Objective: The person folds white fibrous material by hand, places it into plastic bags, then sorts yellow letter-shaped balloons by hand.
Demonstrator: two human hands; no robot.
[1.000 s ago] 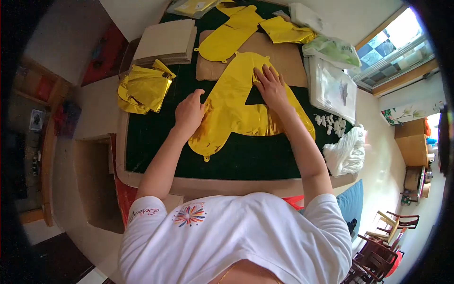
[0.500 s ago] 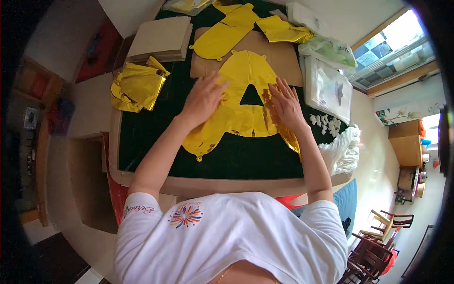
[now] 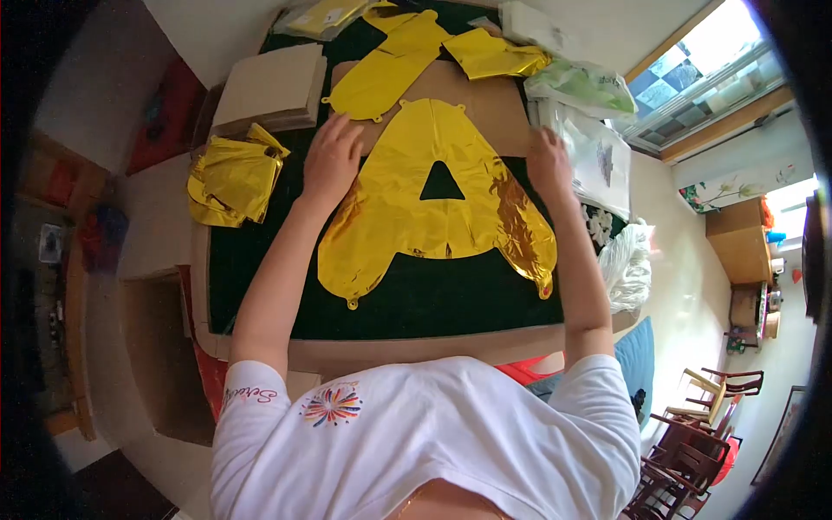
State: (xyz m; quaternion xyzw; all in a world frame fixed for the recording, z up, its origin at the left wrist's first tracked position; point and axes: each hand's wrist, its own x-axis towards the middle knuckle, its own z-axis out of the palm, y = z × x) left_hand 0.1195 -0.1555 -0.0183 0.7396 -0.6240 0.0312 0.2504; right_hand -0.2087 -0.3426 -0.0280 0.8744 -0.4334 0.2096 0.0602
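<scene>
A flat gold foil balloon shaped like the letter A (image 3: 442, 227) lies spread on the dark green table top, its upper part over a brown cardboard sheet (image 3: 494, 113). Beside its upper left edge is my left hand (image 3: 333, 158), fingers apart and holding nothing. My right hand (image 3: 549, 163) is off to the right of the balloon, near the clear plastic bags (image 3: 598, 169), its fingers loosely spread with nothing in them. Wrinkles show on both legs of the A.
Another gold foil piece (image 3: 390, 74) lies beyond, beside a folded one (image 3: 494, 56). At the left are a cardboard stack (image 3: 269, 91) and crumpled gold foil (image 3: 236, 178). White bundled plastic (image 3: 626, 269) and small white pieces (image 3: 598, 225) sit at the right.
Both hands have moved off the balloon, outward to its two sides. The right leg of the A, folded under before, is now spread out, and the whole letter shows.
</scene>
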